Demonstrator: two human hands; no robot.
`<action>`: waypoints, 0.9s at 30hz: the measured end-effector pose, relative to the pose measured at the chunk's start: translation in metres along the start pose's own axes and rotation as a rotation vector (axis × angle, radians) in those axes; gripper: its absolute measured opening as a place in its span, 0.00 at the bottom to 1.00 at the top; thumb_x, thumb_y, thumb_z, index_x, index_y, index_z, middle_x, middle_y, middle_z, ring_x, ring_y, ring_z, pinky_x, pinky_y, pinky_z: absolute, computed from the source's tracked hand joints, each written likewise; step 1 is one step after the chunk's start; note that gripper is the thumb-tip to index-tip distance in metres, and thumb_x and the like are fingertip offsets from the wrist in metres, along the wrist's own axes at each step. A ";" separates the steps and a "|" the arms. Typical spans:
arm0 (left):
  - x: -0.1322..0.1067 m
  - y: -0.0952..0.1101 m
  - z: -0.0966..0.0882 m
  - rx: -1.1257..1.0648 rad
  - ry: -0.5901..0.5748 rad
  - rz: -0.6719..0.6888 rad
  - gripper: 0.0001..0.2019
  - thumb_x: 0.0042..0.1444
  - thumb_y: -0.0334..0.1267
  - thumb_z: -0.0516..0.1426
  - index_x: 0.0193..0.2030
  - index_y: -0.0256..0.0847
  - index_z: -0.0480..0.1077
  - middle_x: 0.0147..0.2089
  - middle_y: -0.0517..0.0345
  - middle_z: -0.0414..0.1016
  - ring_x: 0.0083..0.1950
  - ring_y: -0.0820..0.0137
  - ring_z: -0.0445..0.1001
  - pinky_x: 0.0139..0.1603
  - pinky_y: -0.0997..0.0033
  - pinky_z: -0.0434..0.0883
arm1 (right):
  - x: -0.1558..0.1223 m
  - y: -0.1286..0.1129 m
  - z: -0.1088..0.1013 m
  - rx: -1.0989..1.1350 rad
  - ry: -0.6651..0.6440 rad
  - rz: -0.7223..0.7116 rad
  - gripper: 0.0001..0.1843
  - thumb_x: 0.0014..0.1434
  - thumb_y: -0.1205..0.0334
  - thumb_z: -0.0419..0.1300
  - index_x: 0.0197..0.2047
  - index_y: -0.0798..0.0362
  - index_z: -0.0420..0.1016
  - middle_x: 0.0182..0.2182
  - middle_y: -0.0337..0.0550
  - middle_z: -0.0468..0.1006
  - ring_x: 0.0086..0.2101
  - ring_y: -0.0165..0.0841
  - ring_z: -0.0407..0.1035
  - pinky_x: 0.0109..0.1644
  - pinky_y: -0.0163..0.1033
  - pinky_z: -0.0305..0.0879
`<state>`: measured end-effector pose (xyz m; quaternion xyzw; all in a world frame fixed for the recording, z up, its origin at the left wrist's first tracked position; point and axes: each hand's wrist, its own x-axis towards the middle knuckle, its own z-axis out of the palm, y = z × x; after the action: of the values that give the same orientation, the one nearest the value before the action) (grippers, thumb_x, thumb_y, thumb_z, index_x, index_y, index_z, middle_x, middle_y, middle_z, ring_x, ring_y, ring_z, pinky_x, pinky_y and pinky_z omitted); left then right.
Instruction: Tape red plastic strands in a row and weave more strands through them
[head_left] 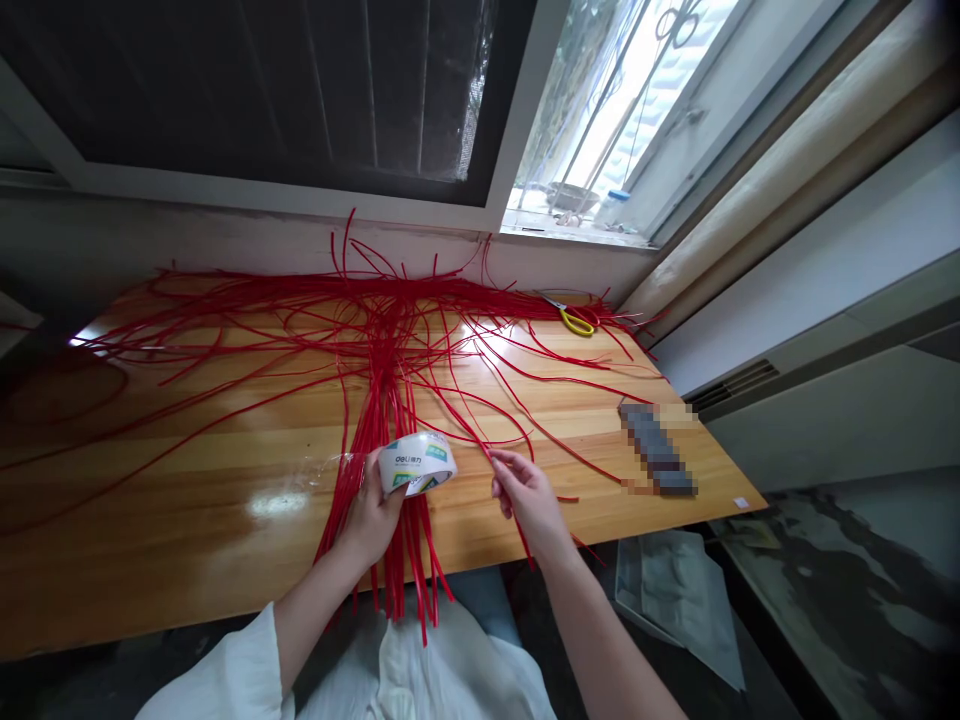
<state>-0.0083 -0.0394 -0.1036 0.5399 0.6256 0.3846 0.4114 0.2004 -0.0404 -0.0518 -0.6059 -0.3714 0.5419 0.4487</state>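
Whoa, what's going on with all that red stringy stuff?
A person's left hand holds a roll of tape at a thick bunch of red strands. Their right hand pinches a red strand off to the side. More spread across the wooden table, and some hang past its near edge. Yellow-handled scissors lie near the back.

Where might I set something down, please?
Front left, the table is bare between the left hand, near edge and red strands; a smaller patch separates the pixelated object from the right corner. Strands and scissors crowd the back.
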 end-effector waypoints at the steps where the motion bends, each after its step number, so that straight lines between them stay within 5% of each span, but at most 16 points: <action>1: 0.000 -0.001 0.000 -0.005 -0.004 0.005 0.27 0.52 0.44 0.51 0.59 0.40 0.51 0.56 0.43 0.65 0.55 0.58 0.67 0.52 0.56 0.65 | -0.005 0.009 0.006 -0.024 -0.010 0.012 0.28 0.46 0.44 0.60 0.44 0.57 0.69 0.15 0.32 0.67 0.12 0.23 0.53 0.15 0.30 0.49; 7: 0.000 -0.005 0.001 -0.037 -0.004 0.010 0.26 0.54 0.45 0.50 0.58 0.40 0.51 0.56 0.44 0.65 0.56 0.59 0.66 0.54 0.57 0.64 | -0.031 0.049 0.032 -0.397 -0.021 -0.112 0.24 0.57 0.51 0.51 0.52 0.55 0.70 0.18 0.38 0.73 0.19 0.31 0.65 0.23 0.35 0.61; 11: 0.001 -0.007 0.002 -0.028 0.015 0.000 0.25 0.54 0.47 0.50 0.58 0.41 0.52 0.57 0.45 0.64 0.59 0.59 0.64 0.55 0.57 0.63 | -0.037 0.048 0.042 -0.624 0.011 -0.234 0.20 0.59 0.55 0.49 0.49 0.52 0.74 0.21 0.41 0.76 0.26 0.35 0.71 0.34 0.38 0.64; 15: 0.001 -0.006 0.002 -0.048 0.011 0.007 0.25 0.54 0.45 0.50 0.57 0.40 0.52 0.56 0.46 0.65 0.58 0.60 0.64 0.56 0.58 0.62 | -0.032 0.040 0.043 -0.585 0.100 -0.246 0.24 0.58 0.54 0.50 0.54 0.56 0.70 0.22 0.42 0.75 0.24 0.34 0.68 0.32 0.38 0.63; 20: 0.000 -0.005 0.001 -0.062 0.020 -0.003 0.25 0.53 0.46 0.50 0.57 0.40 0.53 0.56 0.46 0.65 0.58 0.60 0.65 0.56 0.58 0.62 | 0.000 -0.008 0.016 -0.016 0.016 -0.083 0.28 0.50 0.47 0.57 0.48 0.58 0.71 0.21 0.39 0.73 0.20 0.28 0.63 0.25 0.34 0.60; 22: 0.001 -0.006 0.002 -0.062 0.030 -0.006 0.25 0.53 0.46 0.51 0.56 0.39 0.54 0.56 0.45 0.65 0.58 0.60 0.64 0.56 0.57 0.62 | 0.021 -0.037 -0.005 0.036 -0.026 -0.143 0.29 0.47 0.47 0.60 0.49 0.56 0.69 0.24 0.40 0.74 0.22 0.28 0.65 0.28 0.34 0.61; 24: 0.001 -0.005 0.002 -0.061 0.046 -0.004 0.25 0.52 0.46 0.51 0.56 0.39 0.55 0.56 0.45 0.65 0.58 0.59 0.64 0.56 0.57 0.62 | 0.043 -0.061 -0.027 -0.125 0.014 -0.238 0.26 0.51 0.48 0.58 0.49 0.54 0.69 0.24 0.39 0.75 0.23 0.28 0.64 0.29 0.34 0.61; 27: 0.001 -0.003 0.002 -0.064 0.053 0.003 0.24 0.51 0.44 0.52 0.55 0.40 0.55 0.55 0.46 0.66 0.56 0.59 0.66 0.54 0.57 0.64 | 0.069 -0.076 -0.054 -0.781 0.188 -0.252 0.13 0.56 0.57 0.55 0.41 0.51 0.75 0.26 0.42 0.75 0.29 0.33 0.67 0.34 0.38 0.61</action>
<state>-0.0079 -0.0388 -0.1073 0.5169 0.6230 0.4190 0.4112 0.2657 0.0412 -0.0022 -0.7270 -0.5776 0.2436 0.2802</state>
